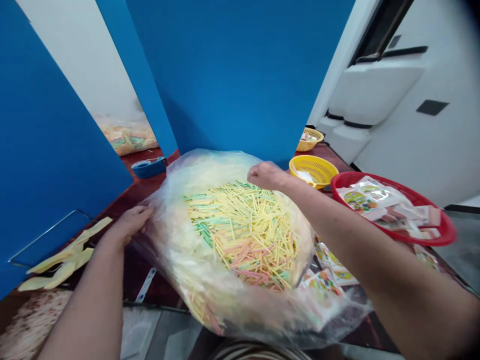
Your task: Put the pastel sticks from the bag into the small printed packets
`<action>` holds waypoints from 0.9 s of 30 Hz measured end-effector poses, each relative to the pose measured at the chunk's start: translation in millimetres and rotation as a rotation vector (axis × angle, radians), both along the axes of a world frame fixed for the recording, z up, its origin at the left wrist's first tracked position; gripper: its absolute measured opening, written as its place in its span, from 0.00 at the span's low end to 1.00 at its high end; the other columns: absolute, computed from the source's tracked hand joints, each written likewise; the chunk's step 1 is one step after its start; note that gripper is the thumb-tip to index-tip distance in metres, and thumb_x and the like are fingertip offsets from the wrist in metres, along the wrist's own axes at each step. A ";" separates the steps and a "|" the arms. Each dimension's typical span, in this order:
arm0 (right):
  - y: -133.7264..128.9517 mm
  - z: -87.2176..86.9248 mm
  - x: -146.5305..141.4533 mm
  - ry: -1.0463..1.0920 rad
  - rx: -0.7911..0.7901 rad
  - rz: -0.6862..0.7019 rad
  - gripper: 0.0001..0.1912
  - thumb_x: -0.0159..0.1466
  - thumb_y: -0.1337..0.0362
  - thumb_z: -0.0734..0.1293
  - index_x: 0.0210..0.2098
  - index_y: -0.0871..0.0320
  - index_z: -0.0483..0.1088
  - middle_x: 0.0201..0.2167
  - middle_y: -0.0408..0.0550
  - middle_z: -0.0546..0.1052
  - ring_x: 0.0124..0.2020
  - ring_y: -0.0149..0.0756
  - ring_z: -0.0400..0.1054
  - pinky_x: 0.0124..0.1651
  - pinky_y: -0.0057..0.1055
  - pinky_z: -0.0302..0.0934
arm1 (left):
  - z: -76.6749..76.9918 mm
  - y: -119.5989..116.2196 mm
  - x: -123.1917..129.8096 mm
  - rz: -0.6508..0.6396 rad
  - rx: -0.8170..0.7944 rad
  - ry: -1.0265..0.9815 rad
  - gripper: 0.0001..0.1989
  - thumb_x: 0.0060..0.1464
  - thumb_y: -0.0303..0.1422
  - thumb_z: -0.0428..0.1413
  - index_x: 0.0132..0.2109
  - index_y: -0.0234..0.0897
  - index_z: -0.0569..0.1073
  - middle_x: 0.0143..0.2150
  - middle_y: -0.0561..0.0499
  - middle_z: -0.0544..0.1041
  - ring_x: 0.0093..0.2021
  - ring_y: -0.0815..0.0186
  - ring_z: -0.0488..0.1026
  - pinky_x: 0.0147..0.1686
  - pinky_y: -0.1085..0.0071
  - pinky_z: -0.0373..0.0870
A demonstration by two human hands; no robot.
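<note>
A large clear plastic bag (pixel 195 172) stands wide open in front of me. Inside lies a heap of thin short sticks (pixel 247 225) in yellow, green and pink. At the bag's left side, my left hand (pixel 137 220) is closed on the plastic. My right hand (pixel 266 175) is a fist over the far right part of the opening, by the bag's inner wall. Its fingers are curled in, and what they hold, if anything, is hidden.
At the right are a red basket (pixel 390 235) of printed packets and a yellow basket (pixel 318 170). More packets (pixel 326 280) lie beside the bag. Blue panels (pixel 240 75) rise behind. A blue tape dispenser (pixel 148 167) and yellow gloves (pixel 71 255) lie at the left.
</note>
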State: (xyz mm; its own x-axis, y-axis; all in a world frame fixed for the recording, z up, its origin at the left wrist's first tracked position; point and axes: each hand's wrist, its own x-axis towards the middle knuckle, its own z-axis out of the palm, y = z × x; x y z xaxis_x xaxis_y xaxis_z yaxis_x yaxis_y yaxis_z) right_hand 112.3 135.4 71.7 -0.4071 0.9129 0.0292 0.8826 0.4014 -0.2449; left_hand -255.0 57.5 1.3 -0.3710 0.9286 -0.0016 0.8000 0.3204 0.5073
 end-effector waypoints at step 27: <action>-57.5 -52.0 45.2 0.222 0.125 0.117 0.06 0.61 0.69 0.55 0.34 0.60 0.61 0.29 0.48 0.71 0.33 0.34 0.63 0.40 0.34 0.56 | 10.7 -17.2 240.3 -0.691 0.370 -0.345 0.13 0.53 0.37 0.51 0.42 0.33 0.70 0.44 0.41 0.72 0.46 0.59 0.68 0.48 0.61 0.63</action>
State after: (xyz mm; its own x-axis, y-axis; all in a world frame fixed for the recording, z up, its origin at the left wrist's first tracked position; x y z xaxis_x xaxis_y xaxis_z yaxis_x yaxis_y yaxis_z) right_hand 157.5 78.0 19.7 -0.4808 0.8437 0.2388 0.7586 0.5369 -0.3692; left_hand -14.7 40.2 12.0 0.2437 0.9092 0.3377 0.5364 -0.4164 0.7341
